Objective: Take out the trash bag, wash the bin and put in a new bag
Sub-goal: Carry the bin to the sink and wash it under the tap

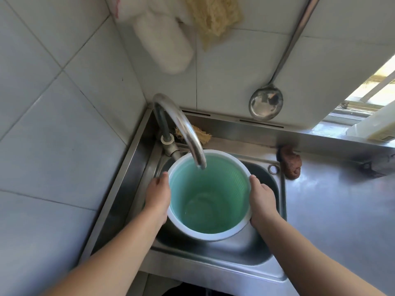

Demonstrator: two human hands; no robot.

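A round bin [210,212] with a green inside and a white rim stands upright in the steel sink [275,189]. No bag is in it, and a little water seems to lie at its bottom. The curved tap spout [188,133] ends just over the bin's far edge. My left hand [158,195] holds the bin's left side below the rim, and my right hand [261,199] holds its right side. The fingers of both hands are hidden behind the bin's wall.
A steel counter [333,210] runs to the right of the sink, with a brown scrubber [290,162] at its back. A ladle [266,105], a loofah [213,18] and white cloths [162,41] hang on the tiled wall. Another fibrous scrubber [203,135] lies behind the tap.
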